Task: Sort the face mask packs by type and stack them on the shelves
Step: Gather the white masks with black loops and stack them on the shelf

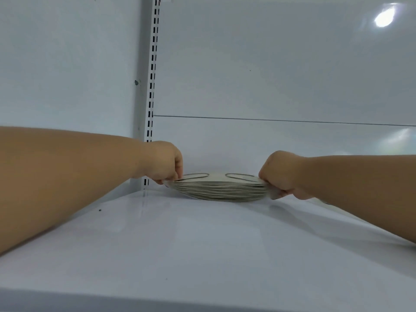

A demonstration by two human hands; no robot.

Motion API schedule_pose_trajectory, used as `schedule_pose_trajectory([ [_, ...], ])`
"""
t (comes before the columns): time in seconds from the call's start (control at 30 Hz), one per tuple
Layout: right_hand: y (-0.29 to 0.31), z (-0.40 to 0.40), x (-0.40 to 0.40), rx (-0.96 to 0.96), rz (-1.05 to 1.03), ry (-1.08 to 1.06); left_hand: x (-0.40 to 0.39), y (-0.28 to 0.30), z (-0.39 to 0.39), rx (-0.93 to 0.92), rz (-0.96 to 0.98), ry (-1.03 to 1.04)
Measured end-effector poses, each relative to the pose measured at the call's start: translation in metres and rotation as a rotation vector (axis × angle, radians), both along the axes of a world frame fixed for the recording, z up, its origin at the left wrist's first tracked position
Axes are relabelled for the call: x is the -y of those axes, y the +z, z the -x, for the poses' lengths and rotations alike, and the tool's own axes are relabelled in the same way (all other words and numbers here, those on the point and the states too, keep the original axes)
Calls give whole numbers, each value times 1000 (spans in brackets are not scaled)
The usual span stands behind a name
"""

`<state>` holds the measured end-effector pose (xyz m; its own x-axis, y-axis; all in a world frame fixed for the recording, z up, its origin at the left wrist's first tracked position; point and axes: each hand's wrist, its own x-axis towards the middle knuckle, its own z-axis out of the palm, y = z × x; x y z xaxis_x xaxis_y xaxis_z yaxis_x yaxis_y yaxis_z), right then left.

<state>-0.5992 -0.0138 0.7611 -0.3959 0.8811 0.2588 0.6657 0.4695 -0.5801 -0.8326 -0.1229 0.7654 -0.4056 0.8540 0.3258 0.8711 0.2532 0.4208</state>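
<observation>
A pack of greyish-white face masks (219, 190), layered flat with ear loops showing on top, sits at the back of a white shelf (202, 239). My left hand (165, 163) grips the pack's left end with curled fingers. My right hand (281, 174) grips its right end the same way. The pack bulges in the middle and its underside touches or nearly touches the shelf surface. Both forearms reach in from the sides.
The white back panel (270, 75) rises right behind the pack. A slotted upright post (153, 86) stands at the back left, close to my left hand. The shelf's front edge (202, 298) runs along the bottom of the view.
</observation>
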Motion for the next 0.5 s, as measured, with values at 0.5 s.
schedule_pose_trajectory([
  [0.5,-11,1,3,645,-359,13,-3,-2,-10,-313,197,39],
])
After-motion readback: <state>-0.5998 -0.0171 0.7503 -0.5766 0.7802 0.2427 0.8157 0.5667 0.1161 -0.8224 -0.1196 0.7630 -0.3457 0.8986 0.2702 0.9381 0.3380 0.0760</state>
